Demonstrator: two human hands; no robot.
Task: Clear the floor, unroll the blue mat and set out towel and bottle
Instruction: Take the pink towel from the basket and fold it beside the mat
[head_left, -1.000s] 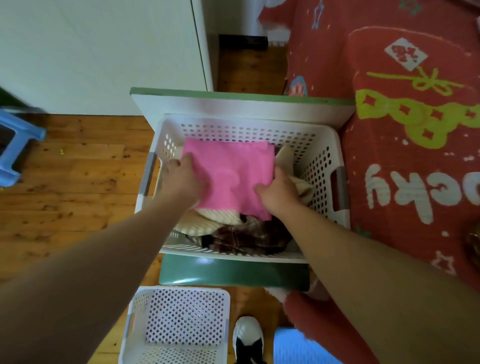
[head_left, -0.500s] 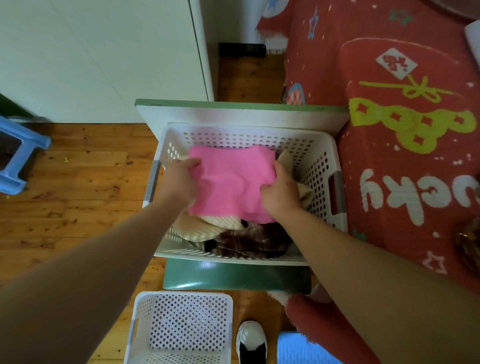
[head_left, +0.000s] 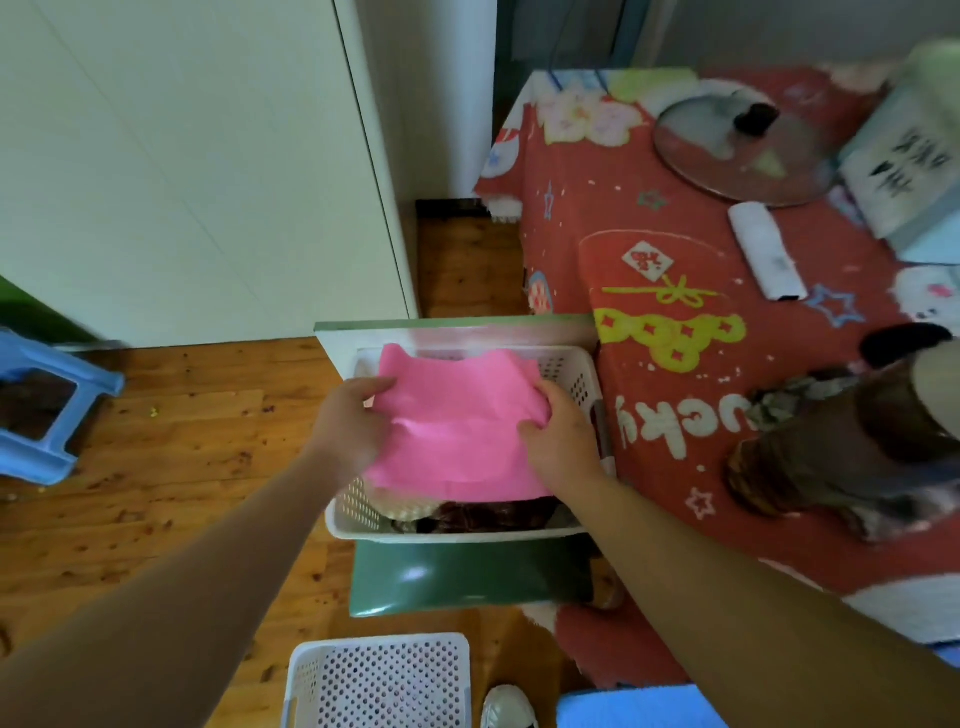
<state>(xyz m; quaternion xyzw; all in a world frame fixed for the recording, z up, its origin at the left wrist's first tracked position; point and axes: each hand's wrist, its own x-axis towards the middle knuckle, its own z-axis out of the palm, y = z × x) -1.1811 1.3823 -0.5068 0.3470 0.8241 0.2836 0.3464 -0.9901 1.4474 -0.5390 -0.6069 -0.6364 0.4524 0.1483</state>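
Over the basket, hands pinch the towel's side edges, apparently raised.

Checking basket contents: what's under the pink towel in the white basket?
Under the pink towel, in the white basket: dark brown fabric and a cream item, edge only. Anything else is covered.
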